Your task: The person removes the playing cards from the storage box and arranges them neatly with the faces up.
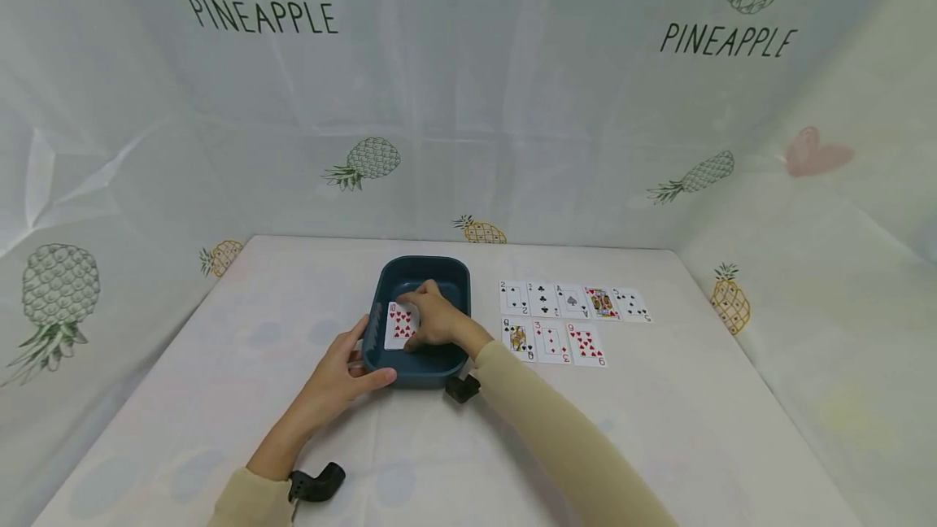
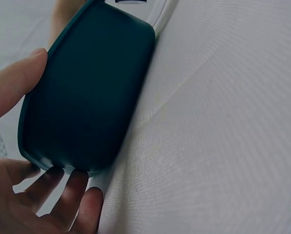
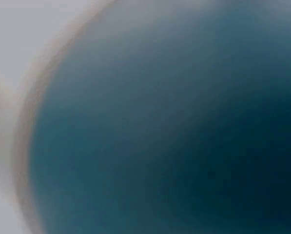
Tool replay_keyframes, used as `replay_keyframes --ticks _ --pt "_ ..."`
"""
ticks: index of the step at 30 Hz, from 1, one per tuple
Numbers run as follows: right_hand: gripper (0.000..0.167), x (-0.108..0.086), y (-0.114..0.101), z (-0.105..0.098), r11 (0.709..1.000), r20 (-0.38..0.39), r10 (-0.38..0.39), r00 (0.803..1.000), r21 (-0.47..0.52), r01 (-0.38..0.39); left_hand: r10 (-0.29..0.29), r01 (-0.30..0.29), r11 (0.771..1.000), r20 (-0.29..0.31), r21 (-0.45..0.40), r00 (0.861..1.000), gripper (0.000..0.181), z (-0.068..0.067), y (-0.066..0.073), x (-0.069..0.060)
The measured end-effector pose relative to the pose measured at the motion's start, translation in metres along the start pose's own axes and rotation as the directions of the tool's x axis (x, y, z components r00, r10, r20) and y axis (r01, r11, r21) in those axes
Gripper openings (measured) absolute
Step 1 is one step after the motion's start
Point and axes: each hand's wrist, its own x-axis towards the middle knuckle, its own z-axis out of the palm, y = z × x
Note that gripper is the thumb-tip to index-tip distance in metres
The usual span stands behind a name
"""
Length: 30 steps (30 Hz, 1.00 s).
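A dark blue rectangular tray (image 1: 420, 380) sits on the white-covered table. My left hand (image 1: 338, 376) grips its near left corner, the thumb over the front rim and the fingers along the left side. In the left wrist view the tray (image 2: 89, 92) shows from outside, between thumb and fingers. Inside the tray, my right hand (image 1: 437, 319) holds a playing card (image 1: 398, 330) with red heart pips by its right side, thumb near the lower edge and fingers near the top. The right wrist view shows only the blurred blue tray (image 3: 116, 146) up close.
Right of the tray lie face-up cards in two rows. The far row (image 1: 573, 301) has several, among them an ace of spades; the near row (image 1: 552, 342) has three. A pineapple-print sheet (image 1: 468, 88) stands behind the table. Each wrist wears a black camera.
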Motion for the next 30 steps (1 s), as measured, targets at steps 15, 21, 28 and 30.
replay_keyframes --ticks 15,21,28,30 --pt "0.085 -0.009 -0.002 -0.012 0.996 -0.033 -0.079 0.996 -0.045 0.077 -0.008 0.008 1.0 0.0 0.018 1.0 0.109 0.001 0.001 0.0" --pt "0.085 -0.031 0.005 -0.041 0.991 -0.049 -0.127 0.991 0.034 0.128 -0.012 0.012 1.0 -0.007 0.025 1.0 0.109 0.002 0.002 0.002" --pt "0.087 -0.068 0.029 -0.075 0.988 -0.052 -0.11 0.993 0.108 0.115 -0.024 0.024 1.0 -0.019 0.009 1.0 0.11 0.004 0.002 0.001" --pt "0.087 -0.081 0.038 -0.084 0.987 -0.055 -0.105 0.993 0.113 0.11 -0.025 0.025 1.0 -0.019 0.004 1.0 0.11 0.004 0.003 0.001"
